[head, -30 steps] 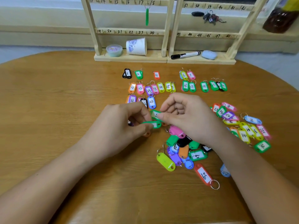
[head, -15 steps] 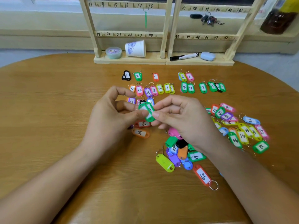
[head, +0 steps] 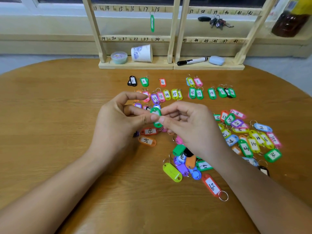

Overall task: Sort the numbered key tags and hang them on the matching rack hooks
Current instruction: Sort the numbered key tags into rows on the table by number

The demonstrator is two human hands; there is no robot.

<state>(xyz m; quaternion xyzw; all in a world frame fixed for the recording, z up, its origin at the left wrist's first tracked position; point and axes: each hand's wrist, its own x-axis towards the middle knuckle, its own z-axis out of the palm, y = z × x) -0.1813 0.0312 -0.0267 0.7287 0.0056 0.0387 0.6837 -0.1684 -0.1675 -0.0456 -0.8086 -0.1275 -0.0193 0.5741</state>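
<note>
- I am watching both hands meeting at the centre of the frame, above the table [head: 50, 132].
- The left hand [head: 121, 122] is pinching a green key tag [head: 156, 112] between its thumb and a finger, with the index finger lifting free above.
- The right hand [head: 190, 125] is gripping the same tag from the right with thumb and index finger, the other fingers curling inward.
- The tag is standing roughly upright, off the table; fingertips are covering its label, so I cannot read the number.
- Sorted tags [head: 167, 94] are lying in numbered rows in the upper middle of the frame.
- An orange tag marked 24 [head: 146, 141] is lying just below the hands.
- A loose heap of tags [head: 184, 166] is spreading across the lower right, with a red tag marked 29 [head: 211, 185] at its lower edge.
- The wooden rack [head: 172, 31] is standing along the top of the frame, with one hanging green tag [head: 152, 22] on its upper left rail.
- A paper cup [head: 142, 53] and a marker [head: 192, 61] are lying on the rack's base.
</note>
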